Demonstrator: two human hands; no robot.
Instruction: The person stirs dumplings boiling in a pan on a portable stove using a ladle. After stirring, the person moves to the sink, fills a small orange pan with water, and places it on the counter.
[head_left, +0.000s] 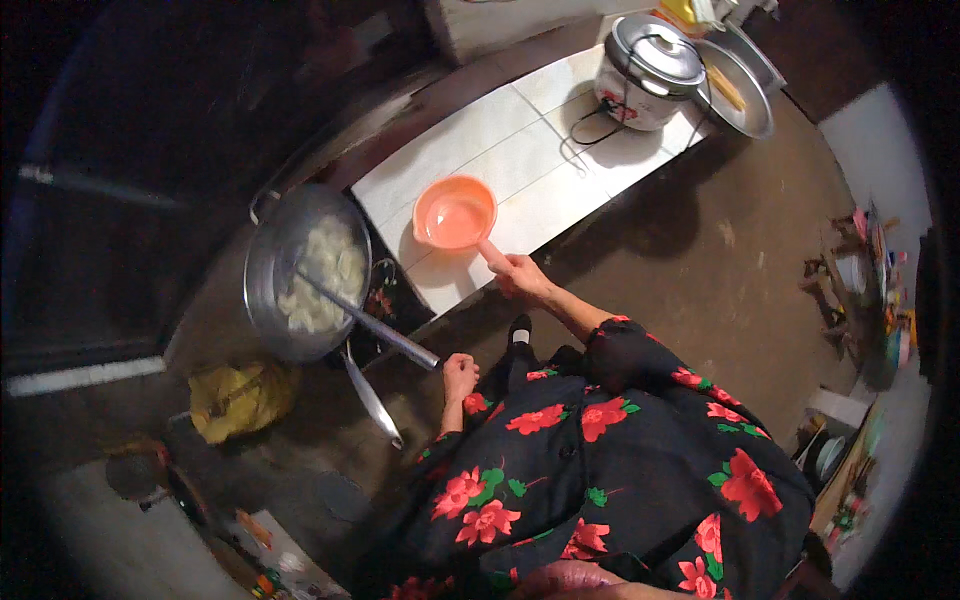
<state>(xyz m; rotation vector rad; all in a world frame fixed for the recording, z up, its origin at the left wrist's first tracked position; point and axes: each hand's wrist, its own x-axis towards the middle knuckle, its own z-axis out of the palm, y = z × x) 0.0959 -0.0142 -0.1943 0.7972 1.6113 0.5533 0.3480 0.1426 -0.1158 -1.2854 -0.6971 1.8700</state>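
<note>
My right hand (521, 277) grips the handle of an orange plastic dipper (455, 214), which is over the near left end of a white tiled counter. Some clear liquid seems to lie in the dipper. My left hand (460, 376) is lower and to the left, its fingers curled at the end of a long metal utensil handle (397, 342). The utensil's far end is inside a large metal wok (262, 300), among pale pieces of food (326, 281) that look like dumplings. Its tip is hidden.
A lidded electric cooker (649, 71) with a black cord stands on the tiled counter (480, 135). Beyond it is a metal basin (757, 112) holding light sticks. Another metal handle (371, 405) sticks out below the wok. A yellow bag (240, 401) lies at the left.
</note>
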